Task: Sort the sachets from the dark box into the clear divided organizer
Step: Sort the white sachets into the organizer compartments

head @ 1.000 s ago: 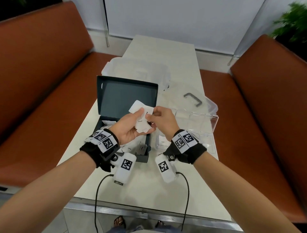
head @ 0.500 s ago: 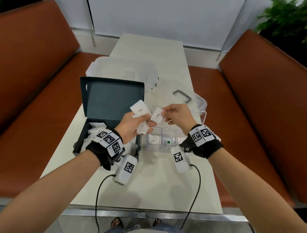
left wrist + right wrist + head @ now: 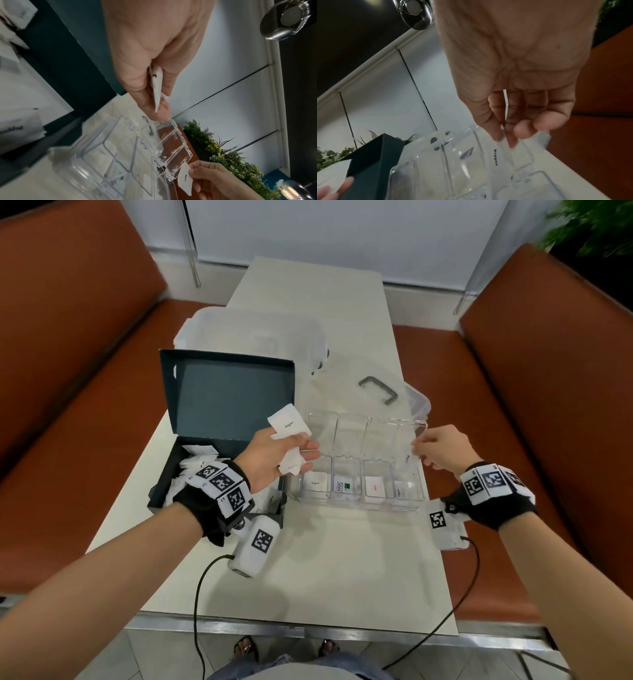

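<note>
While my left hand [image 3: 274, 460] sits just above the gap between the dark box [image 3: 219, 440] and the clear organizer [image 3: 359, 470], its fingers are curled around a small bunch of white sachets [image 3: 289, 436]; the top one reads "Sugar". In the left wrist view the bunch shows edge-on, pressed between thumb and fingers [image 3: 142, 94].

My right hand [image 3: 442, 451] is over the far-right end of the organizer, thumb and forefinger pinching 1 white sachet [image 3: 185, 180] by its upper edge. That sachet hangs upright beside the raised clear lid flap [image 3: 176, 162], above the rightmost compartment; I cannot tell if it touches the plastic. In the right wrist view, my other fingers [image 3: 546, 121] are loosely curled.

The organizer's near row has 4 compartments, each with a sachet: one marked "Sugar" [image 3: 317, 482], one with green print [image 3: 344, 486], one with red print [image 3: 376, 487], one with dark print [image 3: 400, 491]. The far row looks bare, though glare makes it hard to say.

The dark box stands open on the pale table [image 3: 325, 559], lid upright, more white sachets heaped inside [image 3: 195, 463]. A grey handle [image 3: 378, 390] lies beyond the organizer.
</note>
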`<state>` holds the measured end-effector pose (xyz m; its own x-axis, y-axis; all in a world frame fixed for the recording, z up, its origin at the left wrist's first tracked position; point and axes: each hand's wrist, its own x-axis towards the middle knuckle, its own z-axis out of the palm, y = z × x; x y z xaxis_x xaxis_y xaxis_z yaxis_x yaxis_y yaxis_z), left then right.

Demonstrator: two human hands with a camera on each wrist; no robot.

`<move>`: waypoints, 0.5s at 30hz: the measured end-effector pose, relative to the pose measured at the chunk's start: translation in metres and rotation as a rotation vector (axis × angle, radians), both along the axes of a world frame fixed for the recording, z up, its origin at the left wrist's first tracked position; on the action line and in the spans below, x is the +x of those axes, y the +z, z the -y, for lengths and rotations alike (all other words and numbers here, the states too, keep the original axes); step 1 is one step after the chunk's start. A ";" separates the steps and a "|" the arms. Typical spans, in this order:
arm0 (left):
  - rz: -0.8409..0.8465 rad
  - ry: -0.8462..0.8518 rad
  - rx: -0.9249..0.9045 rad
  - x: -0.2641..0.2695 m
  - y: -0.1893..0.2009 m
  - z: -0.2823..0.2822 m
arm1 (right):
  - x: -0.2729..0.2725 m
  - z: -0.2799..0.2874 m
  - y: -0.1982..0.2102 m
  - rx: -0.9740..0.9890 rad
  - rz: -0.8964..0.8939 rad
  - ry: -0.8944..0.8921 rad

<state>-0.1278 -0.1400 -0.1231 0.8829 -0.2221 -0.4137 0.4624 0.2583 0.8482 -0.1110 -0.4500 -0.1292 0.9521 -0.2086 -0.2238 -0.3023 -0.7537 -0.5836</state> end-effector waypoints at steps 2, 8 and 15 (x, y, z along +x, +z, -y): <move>0.001 -0.015 0.001 0.000 0.001 0.010 | -0.006 0.009 -0.003 -0.045 -0.017 0.020; -0.009 -0.036 -0.001 -0.003 0.002 0.039 | -0.019 -0.007 -0.013 -0.232 -0.103 0.180; -0.005 -0.059 0.004 -0.006 -0.003 0.049 | -0.024 -0.020 -0.030 -0.512 -0.122 0.288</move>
